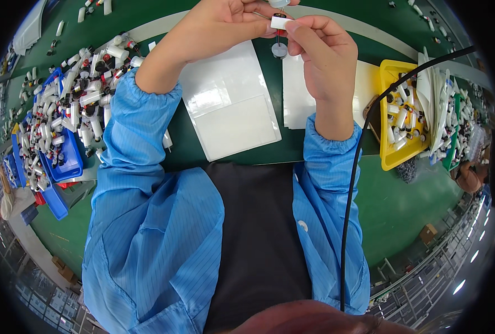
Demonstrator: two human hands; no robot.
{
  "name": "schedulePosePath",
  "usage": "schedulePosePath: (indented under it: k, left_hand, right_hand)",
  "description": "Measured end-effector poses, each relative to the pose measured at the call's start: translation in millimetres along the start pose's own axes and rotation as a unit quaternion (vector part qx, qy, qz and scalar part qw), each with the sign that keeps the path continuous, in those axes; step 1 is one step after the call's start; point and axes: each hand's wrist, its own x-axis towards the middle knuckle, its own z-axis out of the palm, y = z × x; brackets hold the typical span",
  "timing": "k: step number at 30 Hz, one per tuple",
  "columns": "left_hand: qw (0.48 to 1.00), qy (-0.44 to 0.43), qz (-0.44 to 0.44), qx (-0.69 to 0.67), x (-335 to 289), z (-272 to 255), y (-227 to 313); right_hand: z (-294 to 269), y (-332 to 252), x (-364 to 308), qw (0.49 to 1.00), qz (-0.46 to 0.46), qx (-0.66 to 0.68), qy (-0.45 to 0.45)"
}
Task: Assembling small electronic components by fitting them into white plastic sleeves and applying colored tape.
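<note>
Both hands meet at the top edge of the view, over a dark green work surface. The right hand pinches a small white rectangular label or tab between thumb and forefinger, closed on it. The left hand is curled shut just beside it, its fingertips touching the same small piece from the left; what else it holds is hidden by the fingers. Directly below the pinch hangs a small dark-bodied vial with a thin stem and a round grey cap, partly covered by the fingers, so how it joins the label cannot be told.

Under the hands, toward the person, lie two flat white glossy rectangular sheets: one below the left wrist, tilted, and another below the right hand, partly covered by that hand and forearm. Right of the grip stands a yellow plastic tray holding small white-and-black vials, and beyond it a loose stack of white sheets and more small bottles. Left of the grip, well apart, a big heap of small white capped vials spills over blue plastic bins. A thin black cable curves up across the right sleeve and the yellow tray's near corner. Blue striped smock sleeves cover both forearms.
</note>
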Motion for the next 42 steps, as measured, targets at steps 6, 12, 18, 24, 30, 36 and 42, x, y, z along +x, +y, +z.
schedulePosePath:
  k: [6,12,18,24,30,36,42]
  left_hand:
    - [0.999,0.03,-0.033,0.01,-5.9,14.1,18.3]
    - [0.999,0.032,-0.026,0.014,-2.3,6.1,7.7]
    - [0.998,0.034,-0.047,-0.007,-3.4,8.8,10.4]
    - [0.997,-0.041,-0.022,-0.067,-6.1,7.9,7.4]
    - [1.0,-0.002,0.019,-0.015,-9.1,0.9,19.6]
    - [0.903,0.212,0.057,0.37,-8.9,-79.4,57.9]
    - [0.653,0.204,-0.154,0.713,-19.8,-201.2,60.6]
  right_hand:
    - [-1.6,5.3,0.0,0.998,-0.018,-0.052,0.02]
    - [-7.0,12.7,-0.6,0.996,-0.047,-0.069,0.027]
    - [2.1,-2.1,-4.4,0.997,-0.029,-0.064,0.01]
    - [-14.2,-10.5,0.9,0.997,0.028,0.007,-0.077]
    - [-21.2,18.2,4.5,0.986,0.085,0.111,-0.091]
    - [34.1,6.9,-43.5,0.854,-0.103,-0.379,-0.341]
    - [60.2,54.9,-66.1,0.784,-0.245,-0.446,-0.355]
